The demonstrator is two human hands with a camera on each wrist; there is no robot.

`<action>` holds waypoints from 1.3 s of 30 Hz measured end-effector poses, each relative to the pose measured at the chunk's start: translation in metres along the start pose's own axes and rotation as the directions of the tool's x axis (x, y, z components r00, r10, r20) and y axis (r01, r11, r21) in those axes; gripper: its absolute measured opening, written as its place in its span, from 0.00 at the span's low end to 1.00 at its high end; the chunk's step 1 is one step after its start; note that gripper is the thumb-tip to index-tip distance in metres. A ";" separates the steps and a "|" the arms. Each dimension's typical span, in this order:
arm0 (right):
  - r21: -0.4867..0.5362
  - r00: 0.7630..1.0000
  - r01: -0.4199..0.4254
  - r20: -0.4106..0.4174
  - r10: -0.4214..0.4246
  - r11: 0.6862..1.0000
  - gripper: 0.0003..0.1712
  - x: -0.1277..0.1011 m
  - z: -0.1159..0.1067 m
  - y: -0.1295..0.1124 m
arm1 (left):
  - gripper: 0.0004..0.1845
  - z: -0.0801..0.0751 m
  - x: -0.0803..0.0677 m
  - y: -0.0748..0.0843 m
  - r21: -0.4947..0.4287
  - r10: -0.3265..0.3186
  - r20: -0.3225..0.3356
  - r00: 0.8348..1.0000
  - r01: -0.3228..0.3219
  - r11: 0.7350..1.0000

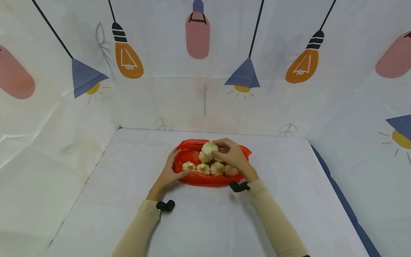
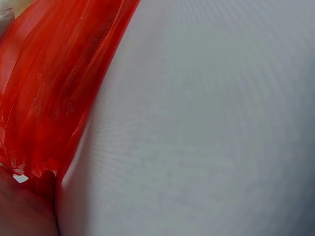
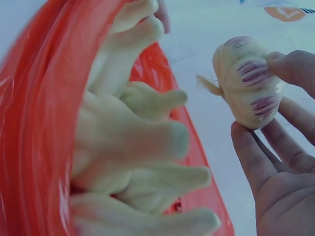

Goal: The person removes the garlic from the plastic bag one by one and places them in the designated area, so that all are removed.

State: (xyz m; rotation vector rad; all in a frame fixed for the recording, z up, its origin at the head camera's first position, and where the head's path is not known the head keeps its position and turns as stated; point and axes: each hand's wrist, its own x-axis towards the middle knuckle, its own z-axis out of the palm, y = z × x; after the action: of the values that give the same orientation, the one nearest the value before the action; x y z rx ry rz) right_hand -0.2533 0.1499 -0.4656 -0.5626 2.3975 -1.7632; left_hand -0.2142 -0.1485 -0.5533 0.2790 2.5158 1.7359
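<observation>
A red plastic bag (image 1: 205, 181) lies open on the white table, its rim folded down around several pale garlic bulbs (image 1: 203, 169). My left hand (image 1: 168, 171) holds the bag's left end, thumb over the near rim; in the left wrist view the red plastic (image 2: 64, 83) hides most of that hand. Above the other bulbs, my right hand (image 1: 232, 155) pinches one garlic bulb (image 1: 209, 148) between thumb and fingers. Seen from the right wrist, this held bulb (image 3: 248, 81) has purple streaks and a tuft of roots, and is apart from the bag.
The white tabletop (image 1: 205, 221) spreads around the bag on all sides. Behind it rises a white sheet (image 1: 173, 100) printed with lamps and light bulbs. A blue edge (image 1: 337, 192) runs along the table's right side.
</observation>
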 end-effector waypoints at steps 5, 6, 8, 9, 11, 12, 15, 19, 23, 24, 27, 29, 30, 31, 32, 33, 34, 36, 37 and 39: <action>-0.011 0.999 0.014 -0.050 -0.015 1.000 0.24 -0.009 -0.013 -0.002 | 0.53 -0.001 -0.001 -0.002 0.019 0.014 -0.004 1.000 -0.014 1.000; -0.018 0.998 0.020 -0.063 -0.021 1.000 0.24 -0.011 -0.016 -0.001 | 0.53 -0.001 -0.001 -0.001 0.019 0.011 -0.001 1.000 -0.011 1.000; -0.026 0.995 0.035 -0.091 -0.038 0.999 0.24 -0.015 -0.022 -0.001 | 0.53 -0.002 -0.001 0.000 0.017 0.014 0.002 1.000 -0.014 1.000; -0.035 0.993 0.040 -0.106 -0.044 0.999 0.24 -0.017 -0.026 -0.002 | 0.53 -0.003 0.000 0.000 0.014 0.017 0.004 1.000 -0.017 1.000; -0.048 0.989 0.046 -0.135 -0.053 0.998 0.23 -0.020 -0.033 -0.003 | 0.53 -0.003 0.000 0.000 0.012 0.026 0.003 1.000 -0.026 1.000; -0.051 0.987 0.049 -0.150 -0.056 0.997 0.23 -0.021 -0.036 -0.004 | 0.53 -0.004 0.000 -0.001 0.012 0.029 0.001 1.000 -0.029 1.000; -0.034 0.979 0.061 -0.195 -0.067 0.998 0.22 -0.024 -0.048 -0.004 | 0.53 -0.004 0.000 -0.001 0.012 0.039 -0.003 0.999 -0.039 0.999; 0.009 0.965 0.075 -0.254 -0.070 0.997 0.23 -0.027 -0.063 0.000 | 0.53 -0.004 0.000 -0.002 0.011 0.039 -0.003 0.999 -0.039 0.999; 0.029 0.948 0.062 -0.315 -0.050 0.998 0.24 -0.033 -0.078 0.005 | 0.54 -0.004 -0.001 -0.001 0.017 0.036 -0.003 0.999 -0.036 0.999; 0.025 0.942 0.056 -0.333 -0.044 0.998 0.24 -0.035 -0.081 0.006 | 0.54 -0.004 -0.001 -0.001 0.018 0.034 -0.003 0.999 -0.034 0.999; 0.036 0.926 0.049 -0.377 -0.031 0.998 0.25 -0.041 -0.090 0.009 | 0.54 -0.003 -0.002 0.000 0.022 0.026 -0.001 1.000 -0.026 0.999; 0.032 0.914 0.044 -0.404 -0.028 0.998 0.25 -0.045 -0.095 0.012 | 0.54 -0.003 -0.002 0.001 0.026 0.025 0.002 1.000 -0.025 0.999; 0.026 0.909 0.039 -0.417 -0.024 0.999 0.25 -0.047 -0.098 0.014 | 0.54 -0.003 -0.002 0.001 0.026 0.023 0.001 1.000 -0.023 0.999; 0.022 0.903 0.036 -0.428 -0.023 0.999 0.24 -0.049 -0.100 0.016 | 0.54 -0.002 -0.002 0.001 0.028 0.022 0.000 1.000 -0.022 0.999; 0.022 0.897 0.034 -0.442 -0.021 0.999 0.24 -0.051 -0.102 0.018 | 0.54 -0.002 -0.002 0.001 0.031 0.021 -0.001 1.000 -0.021 0.999; 0.016 0.890 0.028 -0.455 -0.018 0.999 0.23 -0.053 -0.104 0.021 | 0.54 -0.002 -0.002 0.001 0.034 0.022 -0.001 1.000 -0.022 0.999; 0.017 0.883 0.024 -0.468 -0.014 1.000 0.22 -0.055 -0.106 0.024 | 0.54 -0.002 -0.002 0.001 0.034 0.024 -0.001 1.000 -0.024 0.999; 0.020 0.871 0.012 -0.492 -0.001 1.000 0.21 -0.057 -0.109 0.032 | 0.54 -0.001 -0.001 0.000 0.029 0.021 -0.004 1.000 -0.021 0.999; 0.020 0.865 0.003 -0.502 0.008 1.000 0.21 -0.058 -0.111 0.037 | 0.54 -0.001 -0.001 0.000 0.027 0.022 -0.006 1.000 -0.022 0.999; 0.020 0.856 -0.032 -0.516 0.038 0.999 0.20 -0.061 -0.114 0.045 | 0.54 0.000 -0.001 -0.001 0.024 0.021 -0.004 1.000 -0.021 0.999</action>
State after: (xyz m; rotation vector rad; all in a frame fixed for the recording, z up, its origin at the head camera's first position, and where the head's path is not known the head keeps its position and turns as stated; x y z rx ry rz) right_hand -0.2416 0.2852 -0.4792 -0.0293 2.6960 -2.1269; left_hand -0.2129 -0.1490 -0.5539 0.3042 2.5480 1.7162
